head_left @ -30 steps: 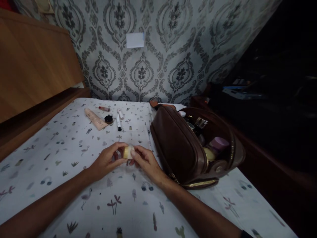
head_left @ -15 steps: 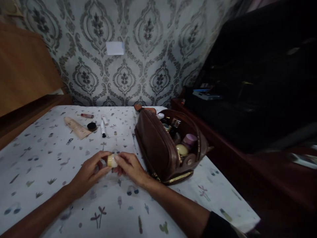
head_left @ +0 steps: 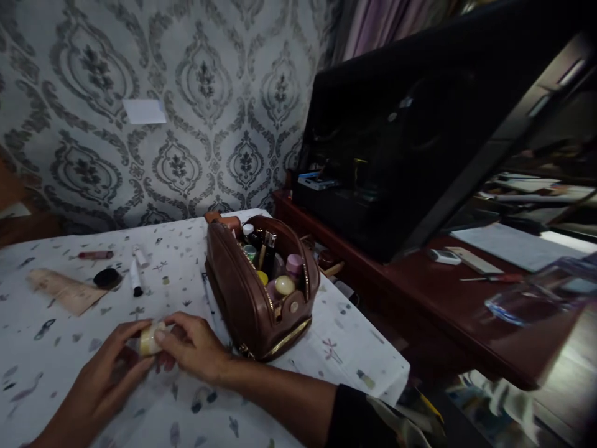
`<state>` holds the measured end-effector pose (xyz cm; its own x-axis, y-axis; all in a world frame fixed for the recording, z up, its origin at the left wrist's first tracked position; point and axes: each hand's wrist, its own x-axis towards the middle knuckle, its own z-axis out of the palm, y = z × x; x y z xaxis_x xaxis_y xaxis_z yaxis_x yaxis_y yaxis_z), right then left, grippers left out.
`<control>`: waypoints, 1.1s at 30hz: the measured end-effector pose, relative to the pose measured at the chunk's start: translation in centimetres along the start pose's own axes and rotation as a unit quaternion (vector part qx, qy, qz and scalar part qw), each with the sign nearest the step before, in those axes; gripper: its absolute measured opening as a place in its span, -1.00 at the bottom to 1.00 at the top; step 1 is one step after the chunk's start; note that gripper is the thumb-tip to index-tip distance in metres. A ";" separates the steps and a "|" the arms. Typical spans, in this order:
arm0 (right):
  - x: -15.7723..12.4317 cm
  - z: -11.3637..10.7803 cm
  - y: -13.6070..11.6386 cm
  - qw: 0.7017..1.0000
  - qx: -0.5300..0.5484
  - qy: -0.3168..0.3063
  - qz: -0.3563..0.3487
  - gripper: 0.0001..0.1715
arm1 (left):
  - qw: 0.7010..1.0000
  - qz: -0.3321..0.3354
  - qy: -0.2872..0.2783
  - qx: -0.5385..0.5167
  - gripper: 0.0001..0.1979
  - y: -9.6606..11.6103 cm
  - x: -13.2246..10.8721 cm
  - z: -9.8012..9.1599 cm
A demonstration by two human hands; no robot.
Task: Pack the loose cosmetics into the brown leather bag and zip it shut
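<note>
The left hand point(head_left: 100, 376) and right hand point(head_left: 198, 350) have their fingers clamped on 1 small pale-yellow jar point(head_left: 148, 341), between them over the worktop point(head_left: 345, 354). Right of the fingers stands an open brown bag point(head_left: 242, 302); beyond them, leftward, lies a beige tube point(head_left: 69, 291). Any lettering on jar or tube seems too blurred to read.

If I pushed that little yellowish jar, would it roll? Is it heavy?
The little yellowish jar might roll on its side, since it looks rounded. It's probably light, being so small between the left hand and right hand.
</note>
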<state>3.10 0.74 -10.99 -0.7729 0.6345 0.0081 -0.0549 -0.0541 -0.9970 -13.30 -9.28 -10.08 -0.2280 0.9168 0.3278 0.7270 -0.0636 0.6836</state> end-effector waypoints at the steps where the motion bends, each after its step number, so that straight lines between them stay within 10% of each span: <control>1: 0.0 0.0 0.2 1.000 0.002 0.006 -0.003 -0.47 | 1.000 -0.019 0.003 -0.006 -0.63 0.2 0.1 0.2; 18: 0.4 -0.1 -0.2 0.996 0.061 0.070 -0.008 -0.47 | 0.995 0.026 -0.053 0.074 -0.62 2.8 4.1 -1.2; 33: 0.5 0.1 -1.0 0.995 0.073 0.065 0.029 -0.52 | 0.994 0.060 -0.025 0.090 -0.46 9.9 9.0 -2.1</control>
<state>2.73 1.05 -10.02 -0.6900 0.7206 -0.0682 -0.1111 -0.1985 -0.9738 -9.57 -2.53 1.00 -0.1035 0.9258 0.3636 0.8524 -0.1058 0.5121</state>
